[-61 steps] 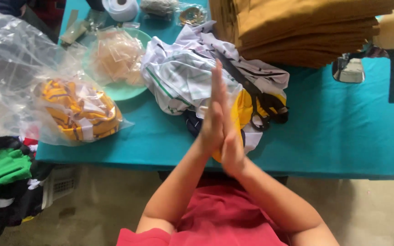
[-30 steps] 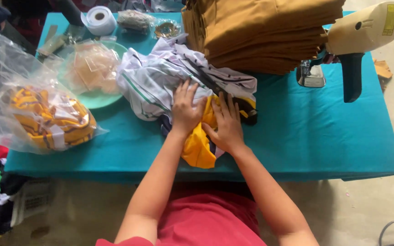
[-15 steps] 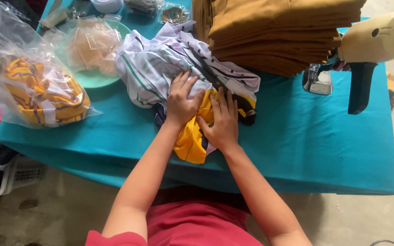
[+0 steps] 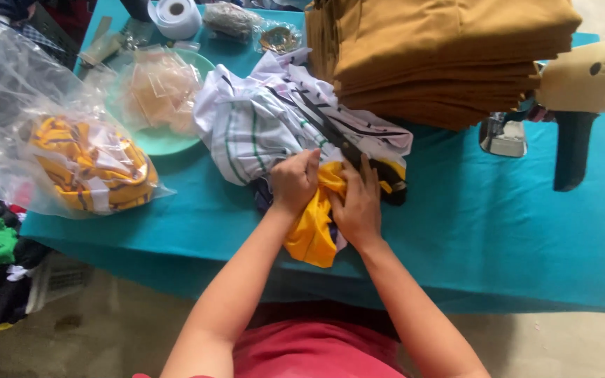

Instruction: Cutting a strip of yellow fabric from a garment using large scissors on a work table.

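Lying across the teal table (image 4: 526, 231), under the tan fabric stack (image 4: 442, 56) and beside the white striped garments (image 4: 267, 126). Bunching the yellow garment (image 4: 313, 224) at the near edge now, no longer pressing it flat as half a second earlier. Curling shut on the cloth: left hand (image 4: 294, 180). Resting spread and open on it: right hand (image 4: 358, 203). Suggesting folding giving way to gathering. Tilting slightly lower than before.

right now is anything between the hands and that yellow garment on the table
Nothing visible. The left hand grips the yellow garment from its upper left, fingers curled into the cloth, and the right hand lies flat against it. Black scissors rest on the white striped cloth just beyond the hands, not between them and the garment.
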